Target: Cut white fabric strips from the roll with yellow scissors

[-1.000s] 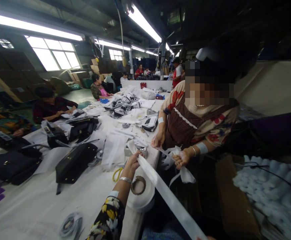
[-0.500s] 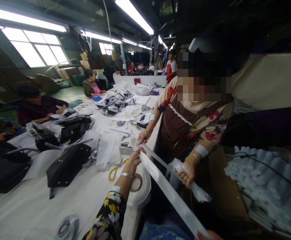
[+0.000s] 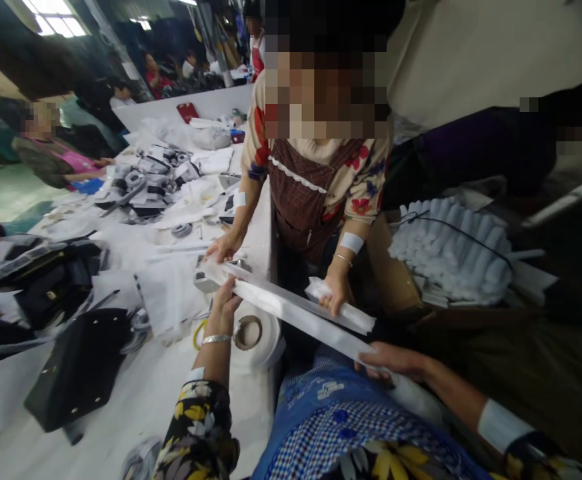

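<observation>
A long strip of thin white wrapping material (image 3: 301,318) stretches between my hands. My left hand (image 3: 225,308) is closed on its far end, beside the table edge. Lower right, in front of my apron, my right hand (image 3: 395,359) grips the near end, and loose white material hangs beneath it. Facing me, a co-worker's hand (image 3: 227,247) touches the strip's far end. The co-worker's other hand (image 3: 337,288) clasps a bunched white piece (image 3: 353,316). Under my left wrist stands a white roll (image 3: 265,333) with a cardboard core, next to partly hidden yellow-handled scissors (image 3: 200,333).
Black handbags (image 3: 83,367) lie on the white-covered table at left, with coiled grey straps (image 3: 138,330) nearby. More wrapped items (image 3: 145,180) are heaped farther back. A cardboard box (image 3: 393,263) with stacked pale rolls (image 3: 451,253) sits at right. Several people work behind.
My view has turned right and downward, bringing my right hand and apron fully into sight. The strip lies flatter across the view. The co-worker's hand at the strip has opened somewhat.
</observation>
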Action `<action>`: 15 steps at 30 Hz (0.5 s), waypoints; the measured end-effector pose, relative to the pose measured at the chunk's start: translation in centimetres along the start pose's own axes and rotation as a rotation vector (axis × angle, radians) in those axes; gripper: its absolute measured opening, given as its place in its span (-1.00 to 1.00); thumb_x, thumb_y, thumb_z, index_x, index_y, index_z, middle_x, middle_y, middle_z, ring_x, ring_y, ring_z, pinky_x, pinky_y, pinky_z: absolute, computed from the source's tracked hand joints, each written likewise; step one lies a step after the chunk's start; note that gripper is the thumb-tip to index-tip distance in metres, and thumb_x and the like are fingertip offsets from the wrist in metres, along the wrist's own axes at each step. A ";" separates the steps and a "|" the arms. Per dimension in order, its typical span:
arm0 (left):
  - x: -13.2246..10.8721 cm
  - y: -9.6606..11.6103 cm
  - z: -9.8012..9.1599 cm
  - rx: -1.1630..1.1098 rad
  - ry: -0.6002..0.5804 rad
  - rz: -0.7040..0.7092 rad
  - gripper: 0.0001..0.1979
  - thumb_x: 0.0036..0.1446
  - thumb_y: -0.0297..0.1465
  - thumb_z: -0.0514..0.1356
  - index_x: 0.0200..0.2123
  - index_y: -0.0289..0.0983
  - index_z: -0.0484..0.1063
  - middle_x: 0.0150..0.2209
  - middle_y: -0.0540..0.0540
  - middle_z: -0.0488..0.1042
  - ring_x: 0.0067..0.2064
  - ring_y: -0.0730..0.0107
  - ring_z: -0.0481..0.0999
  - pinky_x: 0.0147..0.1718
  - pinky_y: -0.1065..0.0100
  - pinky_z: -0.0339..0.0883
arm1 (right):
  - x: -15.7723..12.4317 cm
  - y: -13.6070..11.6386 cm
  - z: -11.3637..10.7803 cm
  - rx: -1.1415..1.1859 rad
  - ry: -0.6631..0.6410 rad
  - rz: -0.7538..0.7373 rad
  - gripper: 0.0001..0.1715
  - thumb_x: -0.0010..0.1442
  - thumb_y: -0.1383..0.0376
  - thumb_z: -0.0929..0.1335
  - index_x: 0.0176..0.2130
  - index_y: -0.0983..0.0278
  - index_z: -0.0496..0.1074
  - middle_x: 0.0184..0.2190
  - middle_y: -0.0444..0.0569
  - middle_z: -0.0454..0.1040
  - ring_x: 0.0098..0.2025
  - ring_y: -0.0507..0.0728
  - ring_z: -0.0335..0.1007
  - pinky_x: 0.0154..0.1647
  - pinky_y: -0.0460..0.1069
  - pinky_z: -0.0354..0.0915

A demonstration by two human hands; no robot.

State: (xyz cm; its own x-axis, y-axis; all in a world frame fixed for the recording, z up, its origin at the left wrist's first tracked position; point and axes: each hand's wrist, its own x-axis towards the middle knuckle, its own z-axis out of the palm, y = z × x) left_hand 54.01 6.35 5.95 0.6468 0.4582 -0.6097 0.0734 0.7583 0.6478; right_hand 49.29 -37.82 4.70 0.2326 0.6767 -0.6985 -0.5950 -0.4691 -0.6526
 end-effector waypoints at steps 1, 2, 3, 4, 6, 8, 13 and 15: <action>0.0 0.0 0.0 -0.003 0.036 0.001 -0.74 0.22 -0.49 0.09 -0.03 -0.24 0.41 -0.50 0.03 0.46 -0.46 0.49 0.46 -0.28 0.44 0.46 | 0.0 -0.1 0.0 -0.008 -0.003 -0.005 -0.29 0.04 -0.18 0.39 -0.21 0.42 0.43 -0.60 -0.19 0.25 -0.65 -0.12 0.03 -0.68 -0.19 0.04; 0.0 0.1 0.0 0.000 0.063 0.004 -0.71 0.22 -0.50 0.09 0.00 -0.24 0.40 -0.47 0.02 0.49 -0.44 0.48 0.48 -0.26 0.43 0.47 | 0.0 -0.1 0.0 -0.011 -0.005 -0.013 -0.29 0.04 -0.18 0.38 -0.20 0.42 0.44 -0.60 -0.18 0.27 -0.65 -0.12 0.03 -0.68 -0.18 0.05; 0.0 0.1 0.0 0.010 0.081 0.006 -0.69 0.22 -0.51 0.09 0.03 -0.24 0.39 -0.44 0.01 0.50 -0.41 0.47 0.49 -0.23 0.42 0.47 | 0.0 -0.2 0.0 -0.008 -0.008 -0.022 -0.29 0.05 -0.17 0.38 -0.18 0.43 0.44 -0.60 -0.17 0.28 -0.66 -0.12 0.03 -0.68 -0.17 0.05; 0.0 0.2 0.0 0.017 0.091 0.009 -0.67 0.21 -0.52 0.09 0.04 -0.24 0.39 -0.41 0.00 0.51 -0.39 0.47 0.50 -0.22 0.41 0.47 | 0.1 -0.2 0.1 0.000 -0.014 -0.029 -0.29 0.06 -0.17 0.38 -0.16 0.43 0.43 -0.60 -0.17 0.28 -0.66 -0.11 0.04 -0.68 -0.17 0.06; 0.2 0.4 -0.2 0.015 0.082 0.009 -0.67 0.22 -0.53 0.07 0.04 -0.26 0.39 -0.39 -0.02 0.52 -0.37 0.47 0.51 -0.20 0.41 0.47 | 0.0 -0.4 0.2 0.024 -0.027 -0.033 -0.29 0.06 -0.15 0.39 -0.14 0.42 0.42 -0.60 -0.17 0.30 -0.66 -0.11 0.03 -0.68 -0.16 0.06; 0.5 0.6 -0.4 0.007 0.057 0.005 -0.68 0.22 -0.53 0.05 0.02 -0.28 0.40 -0.38 -0.05 0.53 -0.35 0.45 0.53 -0.19 0.40 0.48 | 0.1 -0.7 0.4 0.040 -0.029 -0.032 -0.28 0.05 -0.16 0.40 -0.12 0.40 0.40 -0.58 -0.16 0.31 -0.66 -0.12 0.04 -0.68 -0.16 0.06; 0.9 1.2 -0.6 0.033 0.051 0.045 -0.65 0.20 -0.57 0.03 0.02 -0.27 0.41 -0.35 -0.07 0.54 -0.28 0.41 0.55 -0.17 0.40 0.48 | 0.1 -1.4 0.8 0.069 -0.034 -0.077 -0.27 0.10 -0.20 0.34 -0.10 0.38 0.30 -0.53 -0.15 0.37 -0.66 -0.12 0.06 -0.69 -0.17 0.07; 0.7 1.4 -0.3 0.037 0.055 0.060 -0.65 0.21 -0.58 0.01 0.01 -0.28 0.41 -0.35 -0.06 0.54 -0.27 0.42 0.56 -0.17 0.43 0.47 | 0.1 -1.6 1.0 0.077 -0.036 -0.095 -0.30 0.12 -0.19 0.33 -0.12 0.37 0.25 -0.49 -0.10 0.43 -0.67 -0.12 0.09 -0.68 -0.18 0.07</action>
State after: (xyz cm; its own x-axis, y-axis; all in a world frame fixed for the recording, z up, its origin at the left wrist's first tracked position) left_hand 54.33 7.85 6.30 0.6085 0.5278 -0.5926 0.0643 0.7115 0.6997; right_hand 49.50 -36.45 5.94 0.2635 0.7367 -0.6228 -0.6292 -0.3581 -0.6898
